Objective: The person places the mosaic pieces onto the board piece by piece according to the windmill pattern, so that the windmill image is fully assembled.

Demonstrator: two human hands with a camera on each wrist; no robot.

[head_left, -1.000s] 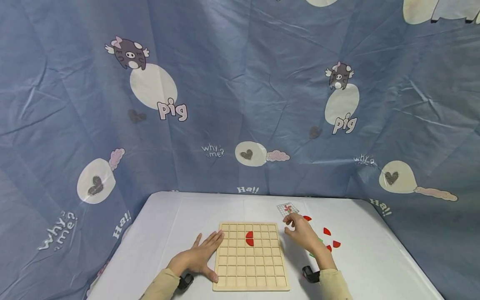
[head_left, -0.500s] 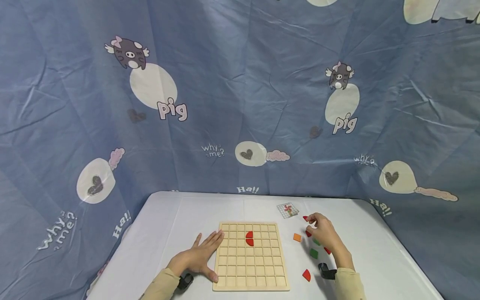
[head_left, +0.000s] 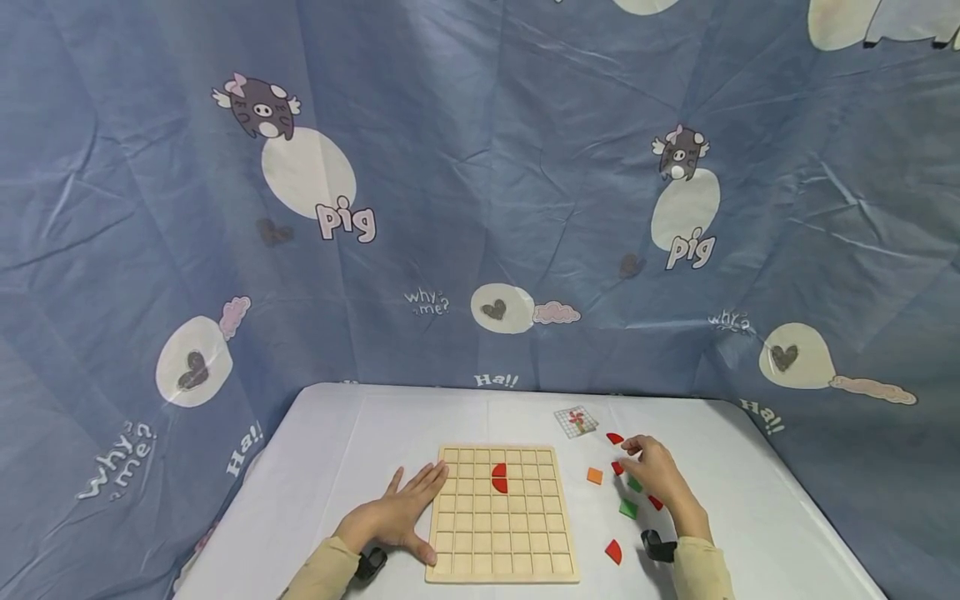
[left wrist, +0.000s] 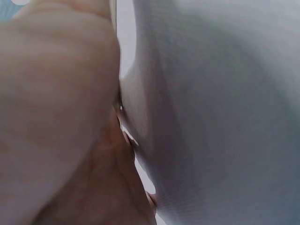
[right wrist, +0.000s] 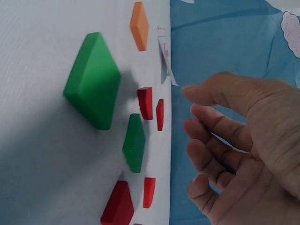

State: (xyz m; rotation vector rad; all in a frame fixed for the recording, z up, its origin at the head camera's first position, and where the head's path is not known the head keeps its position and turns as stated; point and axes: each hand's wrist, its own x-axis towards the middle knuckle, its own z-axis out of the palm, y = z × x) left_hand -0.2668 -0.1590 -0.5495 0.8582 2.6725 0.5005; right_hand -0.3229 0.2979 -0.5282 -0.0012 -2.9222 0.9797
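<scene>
near right fingers [right wrist: 222, 125], red piece [right wrist: 146, 104]

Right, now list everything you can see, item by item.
Grid board: 1, pale wood colour, on the table
Quarter-round pieces on the board: 2, red, upper middle squares
Loose red pieces: at least 4, red, right of the board; the right hand may hide more
Green pieces: 2, green, near the right hand
Orange piece: 1, orange, just right of the board
Pattern card: 1, white with red design, beyond the board's far right corner
Table: 1, white, below everything
Printed cloth: 1, blue, behind the table
Wrist devices: 2, black, one per wrist
Sleeves: 2, beige, on the forearms
Left hand: 1, touching the board's left edge
Right hand: 1, by the loose pieces
</scene>
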